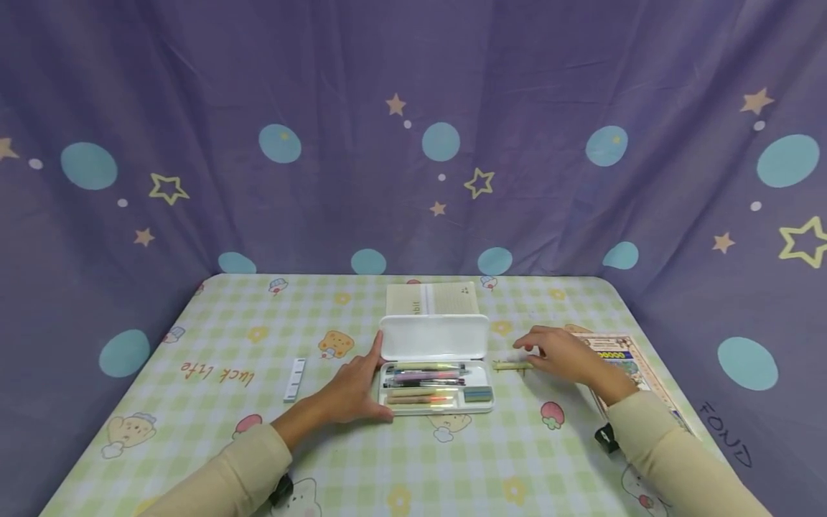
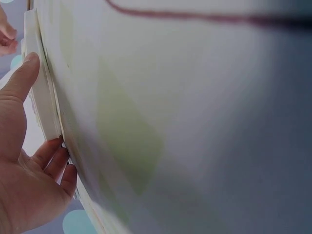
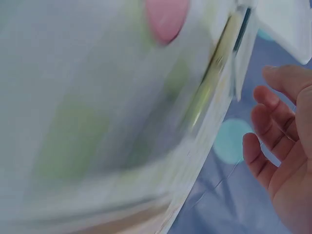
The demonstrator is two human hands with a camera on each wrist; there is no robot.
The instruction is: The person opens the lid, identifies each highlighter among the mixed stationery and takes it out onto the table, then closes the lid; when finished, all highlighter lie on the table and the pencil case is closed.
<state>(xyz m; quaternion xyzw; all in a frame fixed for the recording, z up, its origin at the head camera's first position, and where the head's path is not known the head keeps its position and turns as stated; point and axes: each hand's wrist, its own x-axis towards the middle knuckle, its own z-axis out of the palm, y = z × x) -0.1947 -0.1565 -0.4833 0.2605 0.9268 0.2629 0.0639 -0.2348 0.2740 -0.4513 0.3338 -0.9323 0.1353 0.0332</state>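
A white pencil case (image 1: 478,411) lies with its lid (image 1: 434,339) raised, holding several pens (image 1: 426,375) and a blue-green block (image 1: 478,394). My left hand (image 1: 354,384) holds the case's left end, thumb at the front edge and fingers toward the back. In the left wrist view, thumb and fingertips touch the case wall (image 2: 41,92). Right of the case, a yellow-green pen (image 1: 510,365) lies on the cloth. Over its right end is my right hand (image 1: 558,353), fingers loosely bent. The right wrist view shows that hand apart from the pen (image 3: 209,85).
Behind the lid lies a cream notebook (image 1: 452,297). A narrow white-and-blue strip (image 1: 294,380) lies left of the left hand. A printed colourful booklet (image 1: 629,366) is partly under the right forearm. A purple curtain (image 1: 413,72) hangs behind the checked tablecloth (image 1: 258,309).
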